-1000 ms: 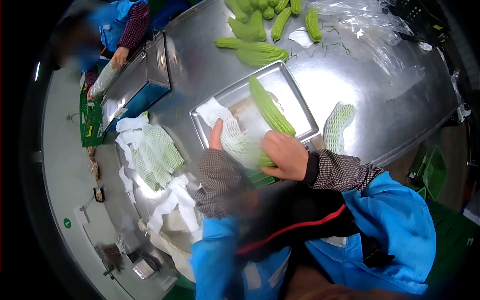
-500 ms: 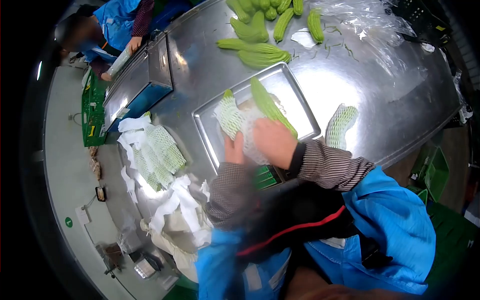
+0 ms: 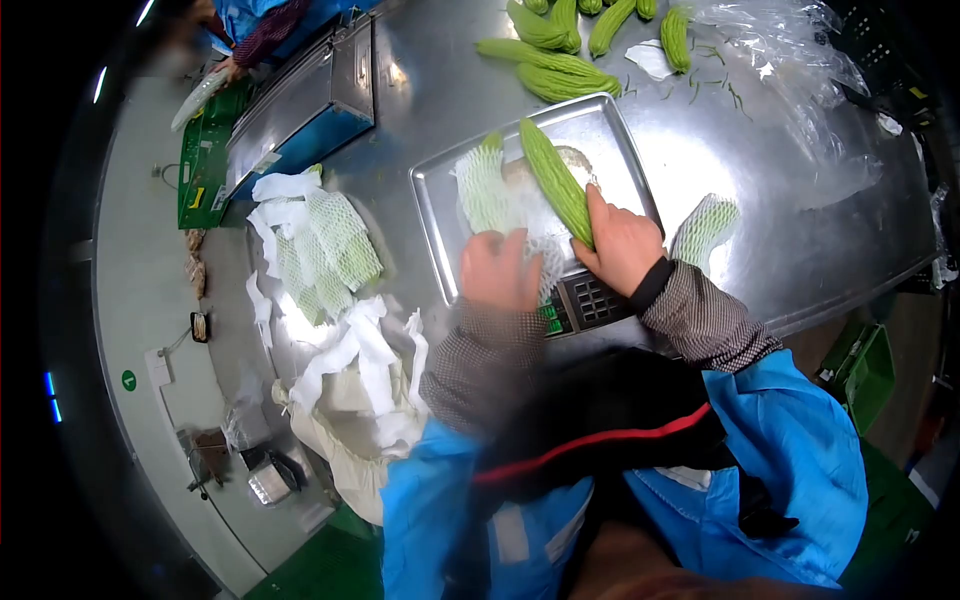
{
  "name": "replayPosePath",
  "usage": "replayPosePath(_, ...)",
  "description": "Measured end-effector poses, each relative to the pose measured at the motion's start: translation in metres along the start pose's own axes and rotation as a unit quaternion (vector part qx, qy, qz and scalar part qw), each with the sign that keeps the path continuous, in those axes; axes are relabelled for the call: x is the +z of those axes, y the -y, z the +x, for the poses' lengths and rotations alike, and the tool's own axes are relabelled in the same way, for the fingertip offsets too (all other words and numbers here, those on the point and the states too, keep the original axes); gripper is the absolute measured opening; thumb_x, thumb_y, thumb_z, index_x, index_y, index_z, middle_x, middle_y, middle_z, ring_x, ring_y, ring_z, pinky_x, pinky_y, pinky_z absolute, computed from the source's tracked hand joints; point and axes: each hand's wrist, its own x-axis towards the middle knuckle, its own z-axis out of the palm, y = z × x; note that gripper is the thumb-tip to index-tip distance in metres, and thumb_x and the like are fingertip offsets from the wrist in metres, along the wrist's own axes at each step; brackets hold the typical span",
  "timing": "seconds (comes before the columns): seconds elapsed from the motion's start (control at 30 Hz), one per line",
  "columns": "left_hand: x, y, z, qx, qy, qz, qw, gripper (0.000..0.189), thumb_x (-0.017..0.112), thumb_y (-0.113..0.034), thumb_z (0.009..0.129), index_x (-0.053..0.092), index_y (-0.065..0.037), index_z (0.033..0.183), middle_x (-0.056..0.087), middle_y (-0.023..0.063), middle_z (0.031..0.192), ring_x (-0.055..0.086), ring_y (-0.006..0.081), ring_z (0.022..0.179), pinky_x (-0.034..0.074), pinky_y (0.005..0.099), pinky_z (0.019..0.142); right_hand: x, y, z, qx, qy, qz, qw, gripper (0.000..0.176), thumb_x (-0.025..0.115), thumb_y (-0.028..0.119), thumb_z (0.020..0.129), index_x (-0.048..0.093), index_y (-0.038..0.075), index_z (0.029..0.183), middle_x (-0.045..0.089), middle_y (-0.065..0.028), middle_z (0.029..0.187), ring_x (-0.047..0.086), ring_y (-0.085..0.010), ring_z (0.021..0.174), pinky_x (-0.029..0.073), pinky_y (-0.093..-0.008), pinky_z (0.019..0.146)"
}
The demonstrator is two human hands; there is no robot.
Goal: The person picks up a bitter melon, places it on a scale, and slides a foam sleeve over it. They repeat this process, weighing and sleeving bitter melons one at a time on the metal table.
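Note:
On the metal tray (image 3: 432, 215), a bare green bitter melon (image 3: 555, 180) lies at a slant. My right hand (image 3: 622, 240) is closed on its lower end, thumb and fingers on either side. To the left, my left hand (image 3: 498, 268) is somewhat blurred, its fingers curled round a white foam net sleeve (image 3: 546, 268) that shows at its right side. Just above that hand lies a bitter melon in a foam net (image 3: 484, 185), its green tip sticking out. Below the tray is a scale's keypad (image 3: 592, 300), partly covered by my sleeves.
Several netted bitter melons (image 3: 325, 245) lie at left, near a cloth bag (image 3: 345, 440) with white foam strips (image 3: 365, 350). One netted melon (image 3: 706, 232) rests right of the tray. Bare melons (image 3: 565, 75) and plastic film (image 3: 790, 90) lie behind. A co-worker's sleeve (image 3: 270, 35) shows upper left.
My right hand has moved from the foam net to the bare melon's lower end and gripped it. My left hand has shifted slightly over the net. The view has tilted, moving the scene.

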Motion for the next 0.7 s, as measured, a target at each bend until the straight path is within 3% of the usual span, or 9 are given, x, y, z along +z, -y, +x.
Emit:
replayPosePath(0.1, -0.005, 0.015, -0.001, -0.006, 0.026, -0.061, 0.998, 0.034, 0.069, -0.005, 0.075, 0.061, -0.004, 0.108, 0.052, 0.0170, 0.094, 0.055, 0.0312, 0.084, 0.047, 0.0399, 0.075, -0.006, -0.008, 0.004, 0.064, 0.039, 0.111, 0.991, 0.058, 0.064, 0.031, 0.078, 0.047, -0.004, 0.122, 0.065, -0.0177, 0.082, 0.065, -0.0325, 0.076, 0.051, -0.0409, 0.069)
replayPosePath(0.13, -0.008, 0.019, -0.001, 0.007, 0.015, -0.045, 0.999, 0.026, 0.065, -0.002, 0.080, 0.061, -0.002, 0.106, 0.058, 0.0120, 0.092, 0.059, 0.0229, 0.080, 0.049, 0.0338, 0.073, -0.012, -0.012, 0.004, 0.111, 0.065, 0.176, 0.976, 0.057, 0.062, 0.032, 0.080, 0.048, -0.001, 0.124, 0.065, -0.0228, 0.085, 0.065, -0.0347, 0.081, 0.051, -0.0401, 0.073)
replayPosePath(0.17, -0.009, 0.023, 0.001, -0.099, 0.034, -0.181, 0.978, 0.024, 0.064, -0.003, 0.082, 0.060, -0.002, 0.106, 0.059, 0.0103, 0.093, 0.060, 0.0201, 0.081, 0.049, 0.0319, 0.073, 0.002, -0.032, 0.000, 0.116, 0.055, 0.286, 0.949, 0.054, 0.058, 0.034, 0.084, 0.049, 0.001, 0.125, 0.066, -0.0193, 0.088, 0.065, -0.0325, 0.079, 0.051, -0.0389, 0.074)
replayPosePath(0.23, -0.010, 0.032, 0.006, -0.298, 0.066, -0.433, 0.848, 0.021, 0.062, -0.005, 0.086, 0.059, 0.000, 0.106, 0.062, 0.0069, 0.095, 0.060, 0.0144, 0.083, 0.049, 0.0281, 0.075, -0.028, -0.039, -0.015, 0.171, 0.111, 0.482, 0.852, 0.051, 0.054, 0.036, 0.087, 0.051, 0.000, 0.123, 0.063, -0.0102, 0.085, 0.059, -0.0211, 0.069, 0.047, -0.0312, 0.063)
replayPosePath(0.27, -0.010, 0.042, 0.012, -0.293, 0.074, -0.519, 0.799, 0.021, 0.060, -0.006, 0.089, 0.058, 0.001, 0.109, 0.064, 0.0035, 0.096, 0.059, 0.0090, 0.084, 0.049, 0.0236, 0.075, -0.046, -0.040, -0.024, 0.191, 0.133, 0.542, 0.807, 0.050, 0.051, 0.036, 0.088, 0.051, 0.000, 0.122, 0.061, -0.0058, 0.083, 0.055, -0.0154, 0.065, 0.045, -0.0272, 0.058)
replayPosePath(0.37, -0.004, 0.061, 0.038, -0.239, 0.120, -0.423, 0.866, 0.028, 0.062, -0.017, 0.090, 0.059, 0.001, 0.111, 0.065, 0.0046, 0.093, 0.059, 0.0104, 0.084, 0.049, 0.0246, 0.076, -0.081, -0.045, -0.064, 0.155, 0.199, 0.642, 0.724, 0.051, 0.048, 0.037, 0.089, 0.052, -0.002, 0.121, 0.056, -0.0020, 0.077, 0.045, -0.0050, 0.058, 0.032, -0.0185, 0.049)
replayPosePath(0.57, 0.012, 0.058, 0.074, -0.196, 0.222, -0.334, 0.895, 0.029, 0.067, -0.025, 0.086, 0.065, -0.001, 0.102, 0.065, 0.0030, 0.092, 0.059, 0.0097, 0.083, 0.048, 0.0248, 0.075, -0.079, -0.023, -0.117, 0.194, 0.286, 0.674, 0.653, 0.049, 0.047, 0.033, 0.091, 0.048, -0.001, 0.127, 0.055, -0.0034, 0.084, 0.044, -0.0058, 0.061, 0.034, -0.0191, 0.051)
replayPosePath(0.67, -0.013, 0.026, 0.075, -0.199, 0.232, -0.312, 0.900, 0.028, 0.069, -0.025, 0.084, 0.067, -0.001, 0.098, 0.064, 0.0035, 0.089, 0.059, 0.0113, 0.081, 0.047, 0.0249, 0.073, -0.058, -0.007, -0.115, 0.212, 0.248, 0.672, 0.665, 0.043, 0.043, 0.026, 0.095, 0.046, 0.001, 0.129, 0.054, -0.0008, 0.083, 0.042, -0.0050, 0.060, 0.032, -0.0181, 0.051)
replayPosePath(0.7, -0.013, 0.025, 0.073, -0.146, 0.198, -0.287, 0.926, 0.028, 0.069, -0.025, 0.084, 0.067, -0.001, 0.098, 0.064, 0.0042, 0.088, 0.059, 0.0121, 0.079, 0.047, 0.0253, 0.071, -0.054, -0.001, -0.112, 0.221, 0.231, 0.666, 0.674, 0.042, 0.043, 0.025, 0.095, 0.046, 0.001, 0.129, 0.053, -0.0005, 0.083, 0.041, -0.0048, 0.060, 0.031, -0.0177, 0.051)
